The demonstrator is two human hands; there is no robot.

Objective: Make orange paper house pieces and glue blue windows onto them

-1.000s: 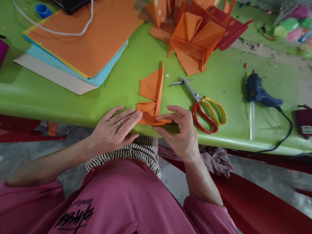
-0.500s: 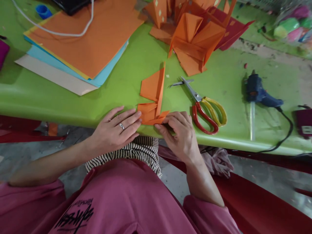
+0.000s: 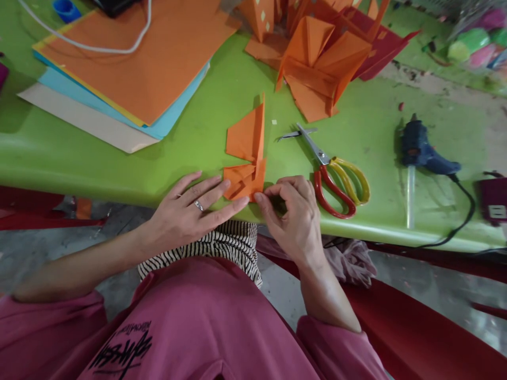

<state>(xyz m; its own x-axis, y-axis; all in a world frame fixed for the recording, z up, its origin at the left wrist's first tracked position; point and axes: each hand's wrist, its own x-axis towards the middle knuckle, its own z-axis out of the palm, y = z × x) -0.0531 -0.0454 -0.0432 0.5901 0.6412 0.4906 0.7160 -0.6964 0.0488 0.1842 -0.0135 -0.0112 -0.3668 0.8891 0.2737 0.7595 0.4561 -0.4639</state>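
Note:
A folded piece of orange paper (image 3: 246, 136) lies at the table's near edge, with a pointed strip standing up along its right side. My left hand (image 3: 189, 210) rests flat with fingers spread, its fingertips on the paper's lower left part and index or thumb along the bottom edge. At the lower right corner, my right hand (image 3: 295, 219) pinches the paper between thumb and curled fingers. The scissors (image 3: 335, 174), with one red and one yellow handle, lie to the right of that hand. Small tweezers-like metal blades (image 3: 292, 135) lie beneath or beside the scissors' tips.
Coloured paper sheets (image 3: 130, 79) are stacked at the upper left, crossed by a white cable (image 3: 119, 51). Folded orange paper shapes (image 3: 317, 68) stand at the back. A blue glue gun (image 3: 415, 142) is on the right, its cord running over the near edge of the green table (image 3: 380, 153).
The orange flap at the paper's lower right has swung from lying outward to upright against the body. My left thumb has moved right along the bottom edge.

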